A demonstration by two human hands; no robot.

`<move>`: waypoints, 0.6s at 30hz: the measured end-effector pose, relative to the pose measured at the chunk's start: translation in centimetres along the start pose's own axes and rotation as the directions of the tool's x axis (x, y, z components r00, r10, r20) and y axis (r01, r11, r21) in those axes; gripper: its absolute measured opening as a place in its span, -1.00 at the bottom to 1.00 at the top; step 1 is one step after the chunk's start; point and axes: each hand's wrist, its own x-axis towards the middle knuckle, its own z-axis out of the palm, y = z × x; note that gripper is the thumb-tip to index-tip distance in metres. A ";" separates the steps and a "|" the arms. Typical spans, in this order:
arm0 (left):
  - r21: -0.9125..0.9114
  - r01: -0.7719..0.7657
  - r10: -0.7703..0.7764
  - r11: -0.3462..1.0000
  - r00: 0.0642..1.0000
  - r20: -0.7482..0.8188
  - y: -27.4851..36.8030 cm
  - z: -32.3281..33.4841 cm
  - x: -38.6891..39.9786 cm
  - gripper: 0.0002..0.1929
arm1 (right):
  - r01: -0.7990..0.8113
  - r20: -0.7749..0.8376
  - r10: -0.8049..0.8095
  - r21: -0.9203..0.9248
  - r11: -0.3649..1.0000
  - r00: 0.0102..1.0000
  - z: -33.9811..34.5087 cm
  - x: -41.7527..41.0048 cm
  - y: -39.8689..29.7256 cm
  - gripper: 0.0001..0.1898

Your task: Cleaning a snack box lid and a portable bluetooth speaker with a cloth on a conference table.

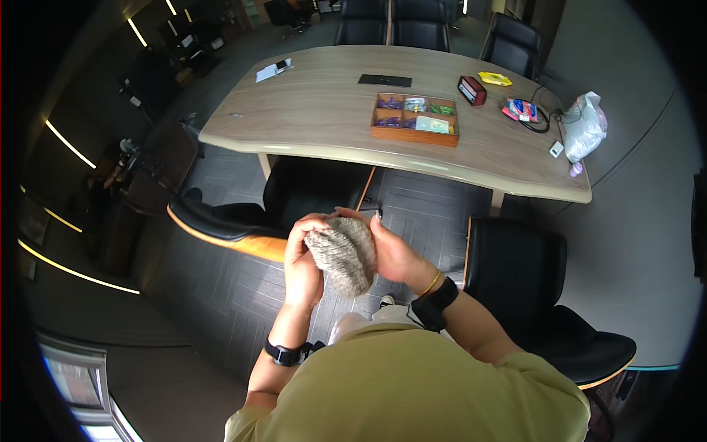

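A folded, fuzzy grey-beige cloth (342, 254) is held in front of my body, above the carpeted floor. My left hand (304, 265) grips its left side, fingers curled over the top edge. On the other side, my right hand (395, 251) presses against the cloth with palm and fingers, the thumb raised. The far fingers of both hands are partly hidden behind the cloth. Beyond my hands stands a wood-topped table (309, 110), apart from the cloth.
Black chairs stand left (221, 224) and right (513, 271) of me. The table bears a divided wooden box (414, 135), a red radio-like device (471, 90), a yellow packet (495, 79), a pink-and-blue packet (520, 110) beside a black cable, and a white plastic bag (585, 130).
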 end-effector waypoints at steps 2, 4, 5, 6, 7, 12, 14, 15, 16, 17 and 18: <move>0.349 -0.068 0.050 0.935 0.997 0.062 -2.0 1.4 3.0 -0.59 | -0.001 -0.095 0.020 0.194 0.981 0.995 -1.4 -0.5 -0.6 -0.39; 0.335 -0.196 0.145 0.922 0.975 0.171 -4.3 2.6 5.7 -0.64 | 0.050 -0.210 0.017 0.308 0.950 0.978 -3.3 -1.1 -1.4 -0.47; 0.354 -0.261 0.175 0.898 0.951 0.256 -5.2 3.2 7.1 -0.66 | 0.065 -0.224 0.006 0.306 0.950 0.975 -5.0 -1.4 -2.5 -0.47; 0.353 -0.208 0.126 0.912 0.962 0.241 -6.0 4.2 8.0 -0.73 | 0.151 -0.368 -0.059 0.226 0.962 0.928 -6.0 -2.0 -3.7 -0.46; 0.363 -0.192 0.097 0.912 0.959 0.265 -7.6 4.3 9.5 -0.75 | 0.222 -0.498 -0.128 0.135 0.966 0.858 -7.0 -2.5 -5.1 -0.43; 0.318 0.124 -0.196 0.940 0.959 0.206 -13.9 6.4 18.3 -0.72 | 0.571 -0.811 -0.437 -0.160 0.805 0.389 -13.6 -2.1 -12.0 -0.38; 0.369 0.203 -0.271 0.907 0.952 0.143 -17.3 6.4 22.5 -0.69 | 0.579 -0.772 -0.583 -0.362 0.730 0.252 -15.9 -0.5 -15.2 -0.41; 0.410 0.187 -0.261 0.893 0.957 0.130 -19.9 6.0 24.5 -0.65 | 0.570 -0.779 -0.580 -0.371 0.733 0.239 -17.4 0.7 -16.7 -0.41; 0.389 0.217 -0.279 0.895 0.954 0.110 -21.3 6.3 26.7 -0.63 | 0.601 -0.773 -0.600 -0.384 0.701 0.206 -18.8 1.8 -18.6 -0.46; 0.367 0.250 -0.300 0.896 0.950 0.086 -22.7 6.5 28.8 -0.61 | 0.628 -0.768 -0.617 -0.396 0.670 0.174 -20.2 3.1 -20.4 -0.50; 0.374 0.227 -0.269 0.899 0.961 0.065 -24.7 6.3 30.9 -0.60 | 0.608 -0.776 -0.608 -0.403 0.684 0.170 -21.4 4.5 -22.2 -0.50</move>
